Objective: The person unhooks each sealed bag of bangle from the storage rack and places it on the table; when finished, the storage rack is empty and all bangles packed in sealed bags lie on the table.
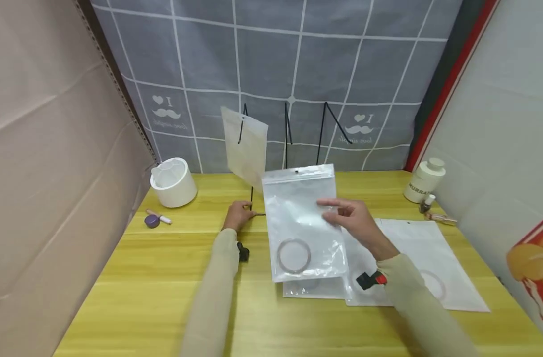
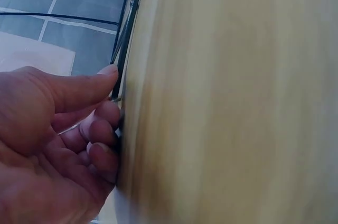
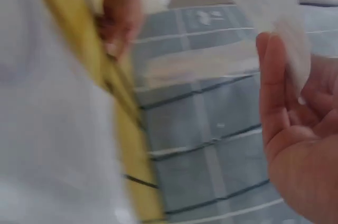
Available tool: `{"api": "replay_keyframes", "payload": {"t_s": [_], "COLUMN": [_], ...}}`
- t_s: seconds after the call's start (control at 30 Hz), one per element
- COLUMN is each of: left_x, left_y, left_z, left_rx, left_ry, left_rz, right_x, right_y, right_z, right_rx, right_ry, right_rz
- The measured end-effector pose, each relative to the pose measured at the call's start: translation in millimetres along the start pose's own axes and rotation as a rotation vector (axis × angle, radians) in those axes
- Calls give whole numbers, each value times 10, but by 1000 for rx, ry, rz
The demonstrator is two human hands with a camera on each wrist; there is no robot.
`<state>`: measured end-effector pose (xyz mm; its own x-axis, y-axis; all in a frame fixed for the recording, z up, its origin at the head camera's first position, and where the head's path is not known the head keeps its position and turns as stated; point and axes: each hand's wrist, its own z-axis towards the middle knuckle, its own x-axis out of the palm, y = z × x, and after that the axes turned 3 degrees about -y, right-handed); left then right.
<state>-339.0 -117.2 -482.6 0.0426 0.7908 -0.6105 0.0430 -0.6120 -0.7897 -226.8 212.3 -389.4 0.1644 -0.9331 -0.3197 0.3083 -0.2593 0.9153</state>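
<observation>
In the head view, my right hand [image 1: 356, 220] pinches the right edge of a white zip bag [image 1: 313, 243] with a ring-shaped thing showing near its bottom. The bag stands tilted above the table, its top hole facing the rack. My left hand [image 1: 237, 216] grips the base wire of a black wire rack [image 1: 286, 134] between thumb and fingers, low at the table; the left wrist view shows that thumb on the dark wire [image 2: 124, 49]. From the rack's left prong hangs another white bag [image 1: 246, 148] by its hole. The two prongs to its right carry nothing.
More white bags [image 1: 414, 243] lie on the wooden table [image 1: 133, 297] at right, partly under the right arm. A white round container [image 1: 175, 191] and a purple lid [image 1: 151, 221] stand at left. At back right are a white bottle [image 1: 425, 181] and small bottles [image 1: 427, 204].
</observation>
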Motion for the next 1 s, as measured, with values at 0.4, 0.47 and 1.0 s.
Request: {"api": "replay_keyframes", "payload": {"t_s": [0.4, 0.47, 1.0], "left_x": [-45, -59, -119], "left_y": [14, -18, -170], "left_z": [58, 60, 31], "left_rx": [13, 16, 6], "left_ry": [9, 7, 3], "left_rz": [124, 150, 247], "right_x": [835, 940, 1319], "right_y": [-597, -583, -512], "right_z": [76, 105, 346], "right_rx": [531, 522, 347], "right_ry": [118, 119, 190], "right_rz": [-56, -88, -354]}}
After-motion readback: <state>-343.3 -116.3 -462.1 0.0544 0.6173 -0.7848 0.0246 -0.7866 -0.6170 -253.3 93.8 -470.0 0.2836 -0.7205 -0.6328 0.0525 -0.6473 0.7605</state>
